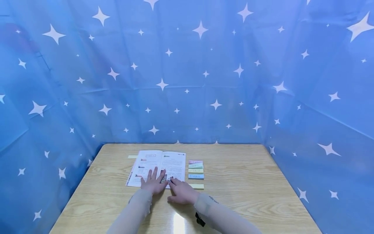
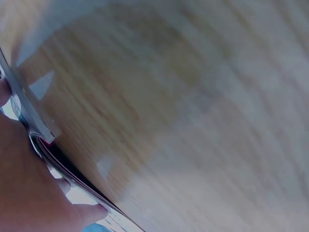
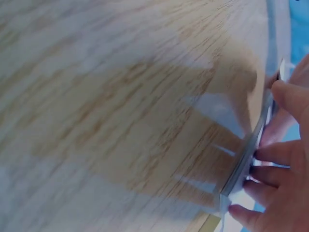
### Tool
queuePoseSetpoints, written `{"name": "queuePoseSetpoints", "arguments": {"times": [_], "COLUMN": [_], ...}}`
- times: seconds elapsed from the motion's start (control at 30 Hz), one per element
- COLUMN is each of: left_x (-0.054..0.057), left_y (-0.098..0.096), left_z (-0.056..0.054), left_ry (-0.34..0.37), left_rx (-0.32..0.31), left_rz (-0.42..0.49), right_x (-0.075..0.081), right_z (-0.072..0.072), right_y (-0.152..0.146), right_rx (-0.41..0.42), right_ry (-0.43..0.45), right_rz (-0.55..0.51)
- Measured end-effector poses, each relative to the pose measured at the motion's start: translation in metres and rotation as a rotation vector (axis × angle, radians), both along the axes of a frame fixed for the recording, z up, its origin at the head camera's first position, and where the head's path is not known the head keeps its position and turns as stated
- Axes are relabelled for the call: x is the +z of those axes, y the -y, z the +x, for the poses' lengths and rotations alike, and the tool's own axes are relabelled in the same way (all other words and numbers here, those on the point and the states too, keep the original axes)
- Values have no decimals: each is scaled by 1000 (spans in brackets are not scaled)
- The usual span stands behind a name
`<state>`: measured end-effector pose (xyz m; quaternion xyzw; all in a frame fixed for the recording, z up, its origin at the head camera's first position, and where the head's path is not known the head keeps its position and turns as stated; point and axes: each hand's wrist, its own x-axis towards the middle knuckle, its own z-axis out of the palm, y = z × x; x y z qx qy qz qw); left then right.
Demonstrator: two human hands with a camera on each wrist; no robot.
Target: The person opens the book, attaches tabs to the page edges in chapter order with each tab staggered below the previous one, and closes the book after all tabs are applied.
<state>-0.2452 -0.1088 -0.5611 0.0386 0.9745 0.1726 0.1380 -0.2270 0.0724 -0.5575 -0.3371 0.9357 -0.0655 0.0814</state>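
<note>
An open book (image 1: pixel 173 161) with printed pages lies on the wooden table. My left hand (image 1: pixel 153 184) rests on the lower part of its left page near the spine, fingers spread. On the lower part of the right page, my right hand (image 1: pixel 182 191) presses with its fingertips beside the spine. From the left wrist side, the left hand (image 2: pixel 34 183) lies over the book's near edge (image 2: pixel 77 176). The right wrist view shows the right hand (image 3: pixel 280 179) with fingers spread along the book's edge (image 3: pixel 241 166).
Pink, green, yellow and blue sticky strips (image 1: pixel 196 170) with handwriting lie in a column right of the book. A yellow strip (image 1: pixel 196 186) sticks out at its lower right, a pale one (image 1: pixel 132 156) at its upper left. Behind the table (image 1: pixel 239 182) hangs a blue starred curtain (image 1: pixel 187 113).
</note>
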Motion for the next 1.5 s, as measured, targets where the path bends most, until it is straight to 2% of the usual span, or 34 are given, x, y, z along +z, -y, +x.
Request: {"name": "queuePoseSetpoints", "arguments": {"times": [0.2, 0.4, 0.5, 0.67, 0.87, 1.13, 1.3, 1.5], "left_x": [-1, 2, -1, -13, -19, -15, -12, -12], "left_y": [-3, -6, -5, 4, 21, 41, 44, 44], "left_z": [0, 2, 1, -1, -6, -16, -16, -17], "left_ry": [2, -11, -17, -66, -101, -63, -34, -25], "left_rx": [2, -8, -20, -47, -7, 42, 62, 64], "left_rz": [6, -15, -22, -74, -30, -18, 12, 6], "right_x": [1, -4, -9, -13, -14, -14, -10, -5], "right_z": [-1, -2, -2, -2, -3, -5, -5, -7], "right_y": [1, -1, -2, -3, -2, -1, -1, 1], "right_rx": [-30, -17, -2, 18, 46, 48, 63, 57], "right_ry": [29, -8, -30, -70, -75, -46, -48, -58], "right_rz": [-2, 4, 20, 8, 8, 14, 16, 45]}}
